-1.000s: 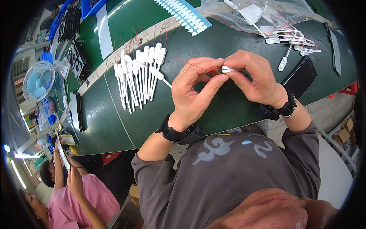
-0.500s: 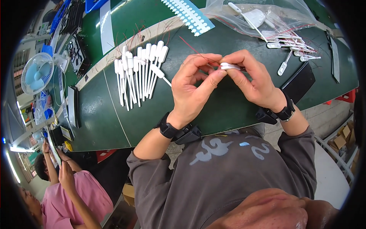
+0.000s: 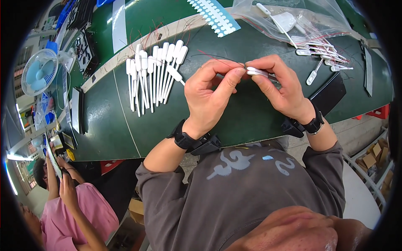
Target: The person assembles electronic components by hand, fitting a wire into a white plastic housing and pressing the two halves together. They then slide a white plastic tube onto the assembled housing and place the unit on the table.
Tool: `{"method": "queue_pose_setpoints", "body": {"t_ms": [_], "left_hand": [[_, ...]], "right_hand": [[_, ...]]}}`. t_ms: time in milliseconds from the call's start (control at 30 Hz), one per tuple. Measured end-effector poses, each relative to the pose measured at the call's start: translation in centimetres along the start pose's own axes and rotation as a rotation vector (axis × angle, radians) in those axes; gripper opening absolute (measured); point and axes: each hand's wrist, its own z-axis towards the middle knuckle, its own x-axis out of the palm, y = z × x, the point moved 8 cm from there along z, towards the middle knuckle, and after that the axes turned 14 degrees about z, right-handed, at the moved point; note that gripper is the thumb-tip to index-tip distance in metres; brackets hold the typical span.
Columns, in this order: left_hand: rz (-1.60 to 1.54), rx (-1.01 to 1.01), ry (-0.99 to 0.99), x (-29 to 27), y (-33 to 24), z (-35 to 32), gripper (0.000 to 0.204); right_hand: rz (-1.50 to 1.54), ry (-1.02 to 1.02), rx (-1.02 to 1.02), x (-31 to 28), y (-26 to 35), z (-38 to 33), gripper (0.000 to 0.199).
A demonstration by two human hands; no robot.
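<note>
Over the middle of the green table (image 3: 243,119), both hands meet at the fingertips. My right hand (image 3: 282,85) pinches a small white plastic piece with a rounded end (image 3: 256,72); most of its length is hidden by the fingers. Thin red and black wires (image 3: 213,55) run from this end across my left hand (image 3: 207,94), whose thumb and forefinger are closed on them. To the left lies a row of white paddle-shaped sticks (image 3: 153,79), wide ends away from me, thin wires trailing from their tops. One more stick (image 3: 173,73) lies slantwise at the row's right side.
A clear plastic bag (image 3: 287,21) holds white parts at the back right, beside a pile of wired white pieces (image 3: 324,50). A dark flat case (image 3: 328,94) lies near my right wrist. A blue sheet of white stickers (image 3: 215,19) lies behind. Two co-workers (image 3: 79,213) sit left.
My left hand has shifted slightly left and down, and the black wire now shows beside the red one. The right hand still grips the white piece. The view has turned a little.
</note>
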Motion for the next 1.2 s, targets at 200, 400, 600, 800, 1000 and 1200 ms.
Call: {"method": "queue_pose_setpoints", "body": {"t_ms": [200,400,600,800,1000,1200], "left_hand": [[0.012,-0.007,-0.022,0.0,0.0,0.1,0.009],[0.089,0.037,-0.011,0.2,-0.2,0.3,0.007],[0.289,0.12,-0.027,0.1,-0.4,0.3,0.006],[0.35,0.173,-0.032,0.2,-0.9,0.3,0.006],[0.35,0.183,-0.044,0.2,-1.1,0.2,0.006],[0.336,0.178,-0.044,0.2,-1.1,0.2,0.006]], "right_hand": [[-0.038,-0.001,-0.018,-0.1,0.3,0.1,0.022],[-0.04,-0.031,0.003,-0.3,0.2,0.1,0.023],[-0.015,-0.027,0.06,-0.4,-0.1,0.2,0.024],[0.011,-0.02,0.079,-0.3,-0.5,0.1,0.023],[0.023,-0.009,0.096,-0.2,-0.4,0.1,0.023],[0.017,0.001,0.112,-0.2,-0.5,0.2,0.023]]}}
